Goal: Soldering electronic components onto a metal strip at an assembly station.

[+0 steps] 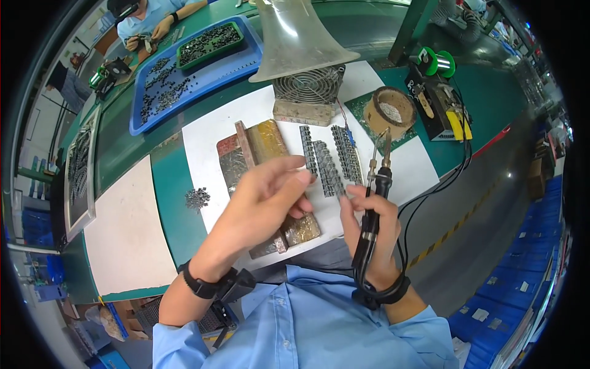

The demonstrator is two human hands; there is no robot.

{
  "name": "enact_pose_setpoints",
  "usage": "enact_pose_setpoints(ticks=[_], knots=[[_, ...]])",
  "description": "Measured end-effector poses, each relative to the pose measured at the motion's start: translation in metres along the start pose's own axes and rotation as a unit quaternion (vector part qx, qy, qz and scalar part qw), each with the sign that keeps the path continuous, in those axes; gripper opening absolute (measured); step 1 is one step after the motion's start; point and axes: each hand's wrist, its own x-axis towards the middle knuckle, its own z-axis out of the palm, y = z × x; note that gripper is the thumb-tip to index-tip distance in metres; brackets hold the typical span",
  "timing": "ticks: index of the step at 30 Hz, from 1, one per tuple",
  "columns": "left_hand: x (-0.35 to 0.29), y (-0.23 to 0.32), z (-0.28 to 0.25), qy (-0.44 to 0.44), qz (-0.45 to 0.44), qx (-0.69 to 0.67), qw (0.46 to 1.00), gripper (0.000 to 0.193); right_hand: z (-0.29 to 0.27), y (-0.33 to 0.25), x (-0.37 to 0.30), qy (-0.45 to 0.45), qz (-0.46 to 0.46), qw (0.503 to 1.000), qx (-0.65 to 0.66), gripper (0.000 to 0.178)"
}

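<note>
My right hand grips a black soldering iron whose metal tip and thin feed tube point up and away. Its thumb and fingertips also meet the near end of a slightly blurred strip of small dark parts, tilted over the white sheet. My left hand is beside that strip, fingers loosely bent and apart, with nothing seen in it. Under the left hand lies a tape-covered block with a brown bar across it. Two more strips rest nearby: a left strip and a right strip.
A fan stands beneath a clear hood. Right of it are a round brown pot and a solder-wire feeder with cables. Loose parts lie left; a blue tray is beyond. A co-worker sits opposite.
</note>
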Motion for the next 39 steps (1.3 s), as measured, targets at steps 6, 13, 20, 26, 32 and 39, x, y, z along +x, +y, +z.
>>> enact_pose_setpoints(ticks=[6,13,20,26,32,39], knots=[[-0.001,-0.004,-0.001,-0.008,-0.002,-0.051,0.999,0.022,0.002,-0.023,0.001,-0.012,-0.073,0.992,0.106,0.038],[-0.038,-0.02,-0.009,0.04,0.125,-0.079,0.988,0.021,0.004,-0.048,0.0,-0.075,0.034,0.969,0.233,0.038],[-0.064,-0.028,-0.019,0.033,0.16,-0.141,0.976,0.023,0.005,-0.062,0.002,-0.135,-0.089,0.979,0.121,0.04],[-0.072,-0.036,-0.003,0.134,0.271,-0.115,0.946,0.027,0.023,-0.069,0.0,-0.032,-0.213,0.975,0.06,0.042],[-0.066,-0.033,-0.023,0.176,0.156,-0.162,0.959,0.021,0.024,-0.073,-0.003,-0.104,-0.219,0.966,0.089,0.043],[-0.031,-0.04,-0.071,0.142,0.053,-0.092,0.984,0.014,0.004,-0.063,0.004,-0.166,-0.158,0.973,0.023,0.031]])
